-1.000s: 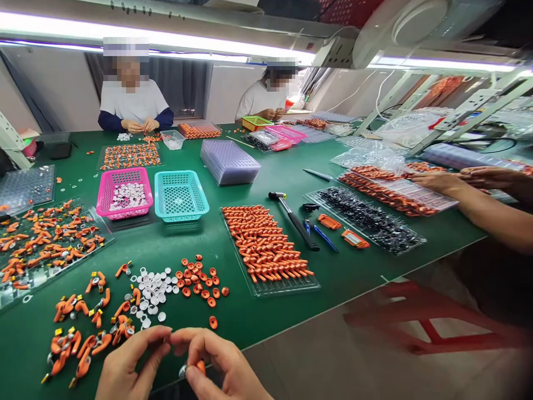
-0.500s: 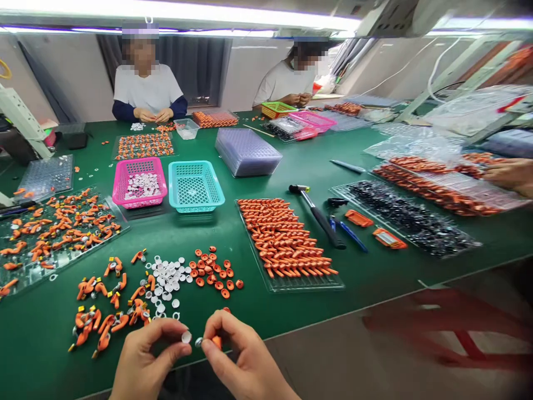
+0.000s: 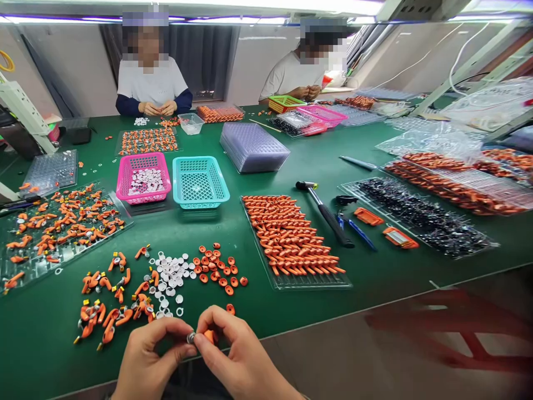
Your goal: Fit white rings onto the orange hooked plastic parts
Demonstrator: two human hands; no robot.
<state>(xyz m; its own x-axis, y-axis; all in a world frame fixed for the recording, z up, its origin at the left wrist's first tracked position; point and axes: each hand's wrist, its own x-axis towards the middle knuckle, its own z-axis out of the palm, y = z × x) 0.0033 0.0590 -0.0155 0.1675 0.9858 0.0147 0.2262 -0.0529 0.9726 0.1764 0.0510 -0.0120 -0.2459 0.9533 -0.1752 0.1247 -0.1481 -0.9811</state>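
Note:
My left hand (image 3: 147, 355) and my right hand (image 3: 239, 355) meet at the near edge of the green table (image 3: 300, 166). Between thumb and forefinger my left hand pinches a small white cap (image 3: 190, 337). My right hand pinches a small orange piece (image 3: 209, 335), and the two parts are pressed together. Just beyond my hands lie a heap of loose white caps (image 3: 169, 275), a scatter of orange rings (image 3: 216, 266) and several orange clip parts (image 3: 110, 300).
A clear tray of orange pieces (image 3: 291, 239) lies to the right, with a hammer (image 3: 327, 214) and pens beside it. A pink basket (image 3: 144, 178) and a teal basket (image 3: 199, 180) stand farther back. Two people in white shirts work at the far side.
My hands have closed together, bringing the white cap against the orange piece. The view has swung left, and the co-worker's arms at the right have left the frame.

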